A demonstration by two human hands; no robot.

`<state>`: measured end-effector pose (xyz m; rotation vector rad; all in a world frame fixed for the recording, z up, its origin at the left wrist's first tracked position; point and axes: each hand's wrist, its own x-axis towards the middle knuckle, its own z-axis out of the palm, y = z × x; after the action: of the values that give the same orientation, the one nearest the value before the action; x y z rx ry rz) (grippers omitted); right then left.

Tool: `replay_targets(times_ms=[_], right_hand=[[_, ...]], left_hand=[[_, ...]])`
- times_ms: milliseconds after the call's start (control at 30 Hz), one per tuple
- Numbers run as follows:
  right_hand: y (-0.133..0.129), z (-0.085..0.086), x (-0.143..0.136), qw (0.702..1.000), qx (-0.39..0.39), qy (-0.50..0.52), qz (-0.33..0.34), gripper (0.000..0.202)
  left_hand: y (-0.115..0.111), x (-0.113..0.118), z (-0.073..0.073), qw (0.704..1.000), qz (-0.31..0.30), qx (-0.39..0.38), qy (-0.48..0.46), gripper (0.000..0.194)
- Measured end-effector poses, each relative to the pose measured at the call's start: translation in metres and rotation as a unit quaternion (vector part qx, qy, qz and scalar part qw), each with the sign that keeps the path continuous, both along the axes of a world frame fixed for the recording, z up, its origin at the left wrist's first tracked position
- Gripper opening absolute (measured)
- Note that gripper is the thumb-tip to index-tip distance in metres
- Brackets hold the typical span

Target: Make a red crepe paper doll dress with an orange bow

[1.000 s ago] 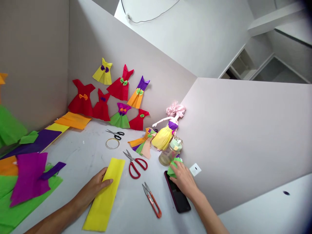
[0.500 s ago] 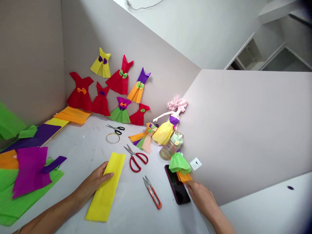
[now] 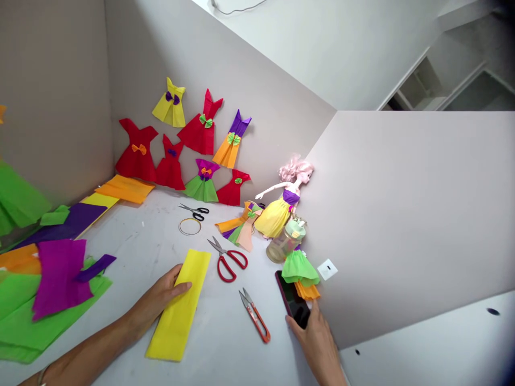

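Observation:
My left hand [image 3: 167, 292] grips a folded strip of yellow crepe paper [image 3: 177, 321], thumb on top and fingers behind its left edge. At the right, my right hand [image 3: 317, 338] spans the lower end of a dark smartphone [image 3: 293, 300] on the table, thumb on its left side and fingers on its right. A green and orange paper dress [image 3: 301, 269] overlaps the phone's upper part. Between my hands lie red-handled scissors [image 3: 228, 260], blades apart, and orange thread snips [image 3: 255, 316].
Several paper dresses [image 3: 197, 128] hang on the back wall. A doll [image 3: 277, 206] leans in the corner behind a jar [image 3: 281, 244]. Black-handled scissors [image 3: 197, 212] and a thin hoop [image 3: 190, 227] lie farther back. Coloured paper sheets [image 3: 60, 279] cover the left side.
My right hand has moved from beside the orange hem of the paper dress onto the phone's lower end. My left hand keeps hold of the yellow paper. The view has shifted slightly.

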<state>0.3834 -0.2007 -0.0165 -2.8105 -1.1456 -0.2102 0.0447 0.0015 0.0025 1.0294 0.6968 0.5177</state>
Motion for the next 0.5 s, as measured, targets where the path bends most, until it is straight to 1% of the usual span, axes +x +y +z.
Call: replay_targets(times_ms=[67,167,233,300,333,400,433,467,500], right_hand=[[-0.001,-0.001,-0.009,1.0,-0.005,0.0,0.007,0.076],[0.003,0.001,-0.023,0.999,-0.024,0.01,0.02,0.076],[0.009,0.004,-0.03,0.999,-0.027,0.015,0.04,0.075],[0.02,0.007,-0.035,0.998,-0.017,-0.005,0.063,0.069],[0.027,0.01,-0.038,0.997,-0.002,-0.024,0.08,0.064],[0.044,0.019,-0.047,0.988,0.054,-0.048,0.134,0.052],[0.054,0.025,-0.054,0.981,0.088,-0.035,0.171,0.047],[0.066,0.032,-0.064,0.97,0.122,0.007,0.209,0.043],[0.078,0.038,-0.075,0.958,0.14,0.071,0.241,0.039]], left_hand=[[0.0,0.0,-0.001,1.0,-0.002,0.0,-0.008,0.065],[0.0,0.0,-0.004,1.0,0.002,0.0,-0.003,0.067],[0.001,0.0,-0.007,1.0,0.008,0.0,-0.005,0.067],[0.001,0.0,-0.01,1.0,0.008,-0.001,-0.018,0.065],[0.002,0.0,-0.011,1.0,0.009,-0.001,-0.026,0.064],[0.003,0.0,-0.015,0.999,0.017,-0.002,-0.036,0.062],[0.004,0.001,-0.017,0.999,0.026,-0.002,-0.037,0.061],[0.005,0.001,-0.018,0.999,0.036,-0.003,-0.036,0.061],[0.006,0.001,-0.02,0.998,0.047,-0.003,-0.035,0.06]])
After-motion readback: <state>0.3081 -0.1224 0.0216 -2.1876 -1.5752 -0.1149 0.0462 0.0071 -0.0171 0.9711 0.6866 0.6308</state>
